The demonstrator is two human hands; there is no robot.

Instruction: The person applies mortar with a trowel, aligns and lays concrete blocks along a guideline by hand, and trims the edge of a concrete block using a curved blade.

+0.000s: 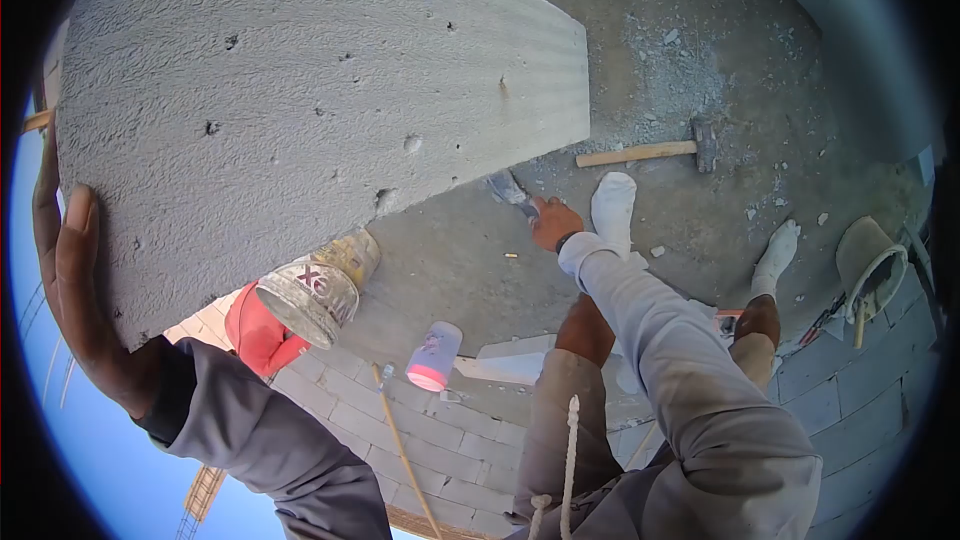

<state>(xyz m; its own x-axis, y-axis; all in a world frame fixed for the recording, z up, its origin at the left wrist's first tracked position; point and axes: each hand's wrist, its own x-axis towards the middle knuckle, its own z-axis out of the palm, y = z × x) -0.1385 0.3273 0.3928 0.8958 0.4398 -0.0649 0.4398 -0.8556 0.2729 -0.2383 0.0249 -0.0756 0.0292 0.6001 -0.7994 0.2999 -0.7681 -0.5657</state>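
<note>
Left hand (85, 295): wrapped round left edge of block (320, 110)
Block: far left; could topple through a slackened one-handed hold
Bladed tool (508, 189): near block, contact unclear
Right hand (557, 224): clenched round tool
Hammer (650, 152): far right, could trip socked foot (612, 208)

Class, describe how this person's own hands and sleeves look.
The left hand is ungloved, with a long grey sleeve and a black cuff; the right hand is also ungloved, with a dark wristband and a long, paler grey sleeve.
</note>
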